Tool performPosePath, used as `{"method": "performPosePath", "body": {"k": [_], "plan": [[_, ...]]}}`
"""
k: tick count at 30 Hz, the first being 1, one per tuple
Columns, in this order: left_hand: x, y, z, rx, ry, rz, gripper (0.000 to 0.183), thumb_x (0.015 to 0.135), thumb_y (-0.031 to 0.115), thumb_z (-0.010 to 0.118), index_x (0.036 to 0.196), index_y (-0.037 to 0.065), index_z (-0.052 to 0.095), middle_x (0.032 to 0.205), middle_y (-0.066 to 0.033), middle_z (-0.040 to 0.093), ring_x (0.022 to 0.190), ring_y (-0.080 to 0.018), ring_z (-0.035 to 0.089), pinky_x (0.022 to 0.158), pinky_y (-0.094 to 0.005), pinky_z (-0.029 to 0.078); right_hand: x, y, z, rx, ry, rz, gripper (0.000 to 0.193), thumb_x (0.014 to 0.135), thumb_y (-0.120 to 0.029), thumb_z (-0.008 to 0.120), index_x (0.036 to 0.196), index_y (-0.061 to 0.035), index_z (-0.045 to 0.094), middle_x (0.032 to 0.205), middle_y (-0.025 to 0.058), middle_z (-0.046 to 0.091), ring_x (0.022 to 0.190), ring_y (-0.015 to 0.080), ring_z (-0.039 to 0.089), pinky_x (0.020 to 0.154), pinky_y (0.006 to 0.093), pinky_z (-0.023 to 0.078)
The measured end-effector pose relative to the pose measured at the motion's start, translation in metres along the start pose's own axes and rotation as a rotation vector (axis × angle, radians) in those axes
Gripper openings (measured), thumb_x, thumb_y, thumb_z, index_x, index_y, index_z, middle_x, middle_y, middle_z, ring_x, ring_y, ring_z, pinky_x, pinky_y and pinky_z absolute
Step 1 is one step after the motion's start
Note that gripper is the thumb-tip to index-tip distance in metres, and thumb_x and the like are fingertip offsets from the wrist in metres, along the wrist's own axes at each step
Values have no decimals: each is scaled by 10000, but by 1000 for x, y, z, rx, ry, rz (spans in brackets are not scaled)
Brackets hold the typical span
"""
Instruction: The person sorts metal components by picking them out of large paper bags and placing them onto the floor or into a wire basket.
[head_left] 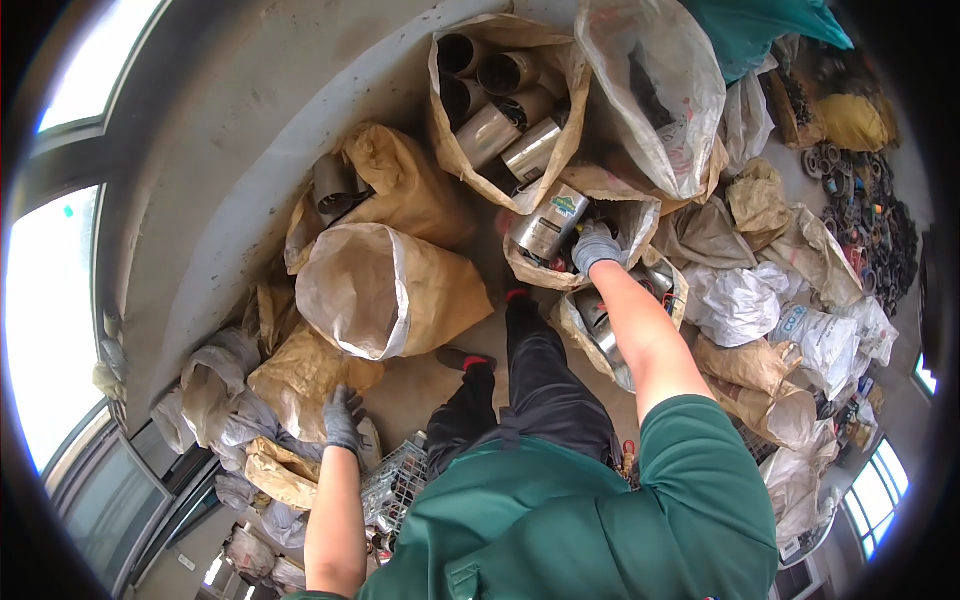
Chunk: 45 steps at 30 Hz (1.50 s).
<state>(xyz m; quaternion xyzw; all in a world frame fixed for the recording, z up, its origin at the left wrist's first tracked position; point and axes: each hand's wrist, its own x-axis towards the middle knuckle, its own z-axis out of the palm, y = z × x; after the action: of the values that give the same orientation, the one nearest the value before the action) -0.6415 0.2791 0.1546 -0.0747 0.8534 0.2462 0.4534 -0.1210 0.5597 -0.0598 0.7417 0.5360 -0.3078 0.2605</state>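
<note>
My right hand (597, 248), in a grey glove, reaches down into an open sack (640, 232) in front of me. Its fingers are partly hidden inside, so I cannot tell whether they grip anything. Beside it in that sack lies a shiny metal cylinder (545, 228) with a coloured label. Close under my right forearm stands another sack (618, 368) with metal pieces in it. My left hand (342, 420), also gloved in grey, hangs low at the left with fingers extended and nothing visible in it. A crumpled brown paper sack (300, 375) is nearest to it.
A tall sack of metal cylinders (440, 150) stands ahead, against the wall. Left of it is a wide open paper sack (440, 300). A wire basket (398, 480) sits by my left leg. Crumpled white bags (735, 305) and small dark parts (870, 210) lie to the right.
</note>
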Motion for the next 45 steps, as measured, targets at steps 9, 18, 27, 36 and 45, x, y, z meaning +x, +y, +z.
{"method": "performPosePath", "body": {"k": [9, 18, 27, 36, 45], "plan": [[275, 5, -37, -299, -135, -343, 743, 836, 529, 678, 1391, 84, 465, 1336, -144, 552, 1213, -342, 512, 949, -537, 460, -65, 24, -90, 61, -38, -275, 610, 872, -199, 551, 1428, 10, 414, 1106, 290, 660, 996, 416, 659, 863, 455, 530], [116, 14, 87, -409, -310, 180, 558, 717, -96, 436, 1255, -11, 556, 1073, -129, 624, 929, -274, 628, 813, -362, 530, -166, 36, -79, 1584, -369, -25, 283, 791, -101, 606, 1041, 29, 631, 737, 96, 661, 450, 166, 543, 451, 267, 493], [69, -33, 54, -446, -325, 19, 443, 900, 251, 641, 1228, -38, 573, 1117, -119, 652, 1007, -233, 624, 920, -359, 478, -223, -150, -14, 2141, -1527, 157, 677, 931, -625, 414, 1122, -11, 625, 459, 58, 465, 322, 149, 406, 283, 269, 311], [50, 17, 90, -311, -125, 404, 420, 1006, 240, 545, 1299, -59, 513, 1135, -109, 613, 1005, -185, 571, 905, -317, 468, -187, -295, 22, 60, -239, -779, 332, 906, -216, 547, 1157, -15, 634, 906, 189, 724, 888, 300, 709, 755, 406, 566], [65, 5, 95, -158, -14, 446, 546, 1016, 312, 531, 1372, -94, 449, 1251, -165, 573, 1091, -232, 543, 966, -347, 439, -216, -255, 26, 269, -222, -985, 376, 909, -205, 567, 1238, -28, 607, 1112, 192, 682, 1003, 343, 665, 876, 443, 533]]}}
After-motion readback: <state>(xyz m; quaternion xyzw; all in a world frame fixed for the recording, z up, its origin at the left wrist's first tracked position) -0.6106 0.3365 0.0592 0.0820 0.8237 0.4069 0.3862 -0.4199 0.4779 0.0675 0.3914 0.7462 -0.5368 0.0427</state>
